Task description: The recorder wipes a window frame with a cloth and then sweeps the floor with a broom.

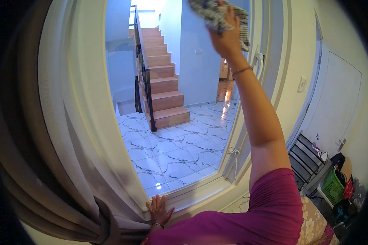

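Observation:
My right arm, in a purple short sleeve, reaches up along the right side of a tall window pane [163,163]. At the top, my right hand [227,38] holds a crumpled grey and white cloth, striped in places [212,15], pressing it to the upper right of the glass. Part of the cloth runs past the picture's upper edge. Low down, my left hand [158,211] rests with fingers spread on the bottom left corner of the white window frame [192,199], holding nothing.
A white window handle [259,61] and a lower latch with a cord [234,152] sit on the right of the frame. Brown curtains [69,179] hang tied at left. Behind the glass are wooden stairs [163,98]. A black rack [306,157] and green basket [333,187] stand right.

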Tool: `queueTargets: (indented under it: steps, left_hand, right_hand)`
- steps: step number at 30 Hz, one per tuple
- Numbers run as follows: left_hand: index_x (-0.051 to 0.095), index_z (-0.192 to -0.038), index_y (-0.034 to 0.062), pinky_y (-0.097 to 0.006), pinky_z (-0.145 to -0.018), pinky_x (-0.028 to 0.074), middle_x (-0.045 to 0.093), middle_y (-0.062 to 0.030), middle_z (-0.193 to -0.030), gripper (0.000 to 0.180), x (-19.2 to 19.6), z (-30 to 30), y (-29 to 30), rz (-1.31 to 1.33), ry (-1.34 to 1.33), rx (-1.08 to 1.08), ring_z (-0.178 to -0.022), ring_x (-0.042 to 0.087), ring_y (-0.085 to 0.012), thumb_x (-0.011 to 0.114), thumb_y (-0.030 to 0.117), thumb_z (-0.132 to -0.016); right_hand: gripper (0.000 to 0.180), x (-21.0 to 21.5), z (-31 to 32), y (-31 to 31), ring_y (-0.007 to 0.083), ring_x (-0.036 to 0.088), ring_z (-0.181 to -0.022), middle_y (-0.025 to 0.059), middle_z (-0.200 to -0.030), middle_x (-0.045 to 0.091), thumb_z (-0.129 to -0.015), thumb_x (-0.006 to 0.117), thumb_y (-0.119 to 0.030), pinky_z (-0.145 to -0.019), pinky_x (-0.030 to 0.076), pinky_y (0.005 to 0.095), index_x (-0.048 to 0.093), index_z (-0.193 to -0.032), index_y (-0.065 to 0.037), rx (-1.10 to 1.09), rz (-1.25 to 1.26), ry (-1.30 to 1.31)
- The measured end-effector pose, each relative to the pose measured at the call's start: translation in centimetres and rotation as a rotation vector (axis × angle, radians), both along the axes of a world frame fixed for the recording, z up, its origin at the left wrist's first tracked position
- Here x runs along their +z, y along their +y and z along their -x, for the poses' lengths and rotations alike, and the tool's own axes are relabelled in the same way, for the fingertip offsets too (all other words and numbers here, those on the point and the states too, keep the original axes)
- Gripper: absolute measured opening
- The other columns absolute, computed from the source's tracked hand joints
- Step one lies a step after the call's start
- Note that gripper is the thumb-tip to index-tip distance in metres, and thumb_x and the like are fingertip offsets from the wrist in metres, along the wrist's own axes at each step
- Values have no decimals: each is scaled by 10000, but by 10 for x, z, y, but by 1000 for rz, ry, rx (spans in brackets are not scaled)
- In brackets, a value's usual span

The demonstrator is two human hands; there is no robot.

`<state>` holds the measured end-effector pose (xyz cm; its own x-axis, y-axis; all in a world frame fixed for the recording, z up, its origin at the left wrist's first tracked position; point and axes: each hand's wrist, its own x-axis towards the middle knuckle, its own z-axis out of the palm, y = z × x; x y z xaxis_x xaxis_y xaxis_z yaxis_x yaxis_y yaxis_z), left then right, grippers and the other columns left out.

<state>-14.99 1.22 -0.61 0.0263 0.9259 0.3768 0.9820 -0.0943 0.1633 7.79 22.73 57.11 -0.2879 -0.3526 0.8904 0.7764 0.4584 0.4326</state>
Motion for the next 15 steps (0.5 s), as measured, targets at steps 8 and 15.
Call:
queueTargets:
  steps: [8, 15]
  left_hand:
    - [327, -1372, 175, -595, -1045, 83, 291, -153, -1416, 742, 0, 1, 0, -25, 7, 21, -1325, 242, -310, 507, 593, -787]
    - [323, -1380, 186, -587, -1049, 85, 278, -143, -1428, 741, -8, 0, 3, -54, 61, 24, -1328, 241, -307, 496, 596, -789]
  right_hand:
    - [593, -86, 91, -71, 248, 243, -1341, -30, -1440, 298, -729, 615, -390, -1086, 174, 502, 405, -1279, -467, -54, 72, -868]
    - [360, 15, 84, -64, 337, 360, -1243, 150, -1289, 458, -850, 531, -163, -1066, 241, 428, 511, -1207, -124, 150, -78, -6]
